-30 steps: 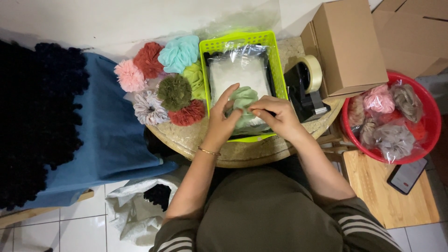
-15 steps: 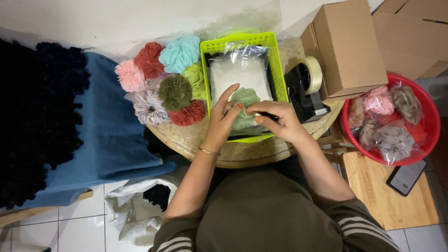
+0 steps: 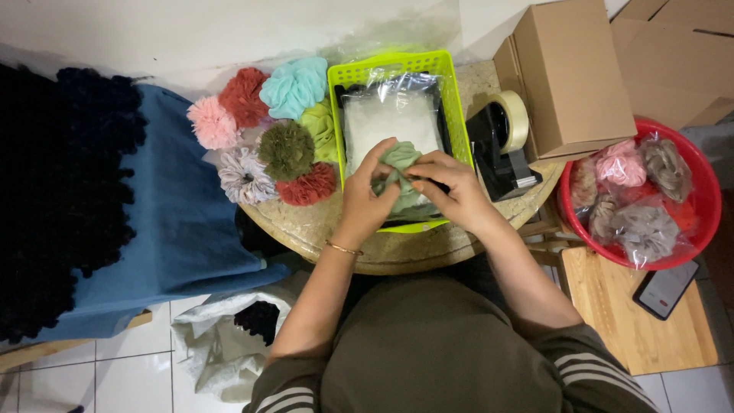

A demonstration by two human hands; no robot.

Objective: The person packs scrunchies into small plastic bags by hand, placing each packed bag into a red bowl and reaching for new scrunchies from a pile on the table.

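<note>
Small round marble-look table (image 3: 397, 248), crowded. Lime-green perforated plastic basket (image 3: 457, 115) fills the table's middle, its near rim close to the table's near edge; clear plastic bags (image 3: 390, 115) lie inside it. Left edge is packed with a cluster of ruffled fabric scrunchies (image 3: 287, 149) in pink, red, teal, olive and grey. At the right edge, a black tape dispenser with a tan tape roll (image 3: 505, 138), just beside a brown cardboard box (image 3: 569, 76). Bare tabletop only along the near edge, under the wrists.

Sage-green fabric scrunchie (image 3: 401, 157) sits over the near half of the basket, pinched between both hands. Left hand (image 3: 367, 191): fingers curled tight on the scrunchie's left side, thumb up top. Right hand (image 3: 451, 187): fingers closed on its right side, thumb pressing in. Hands touch at the fingertips. Both forearms reach in from the near edge, angled inward, wrists above the basket's near rim; thin gold bracelet (image 3: 342, 248) on left wrist.
</note>
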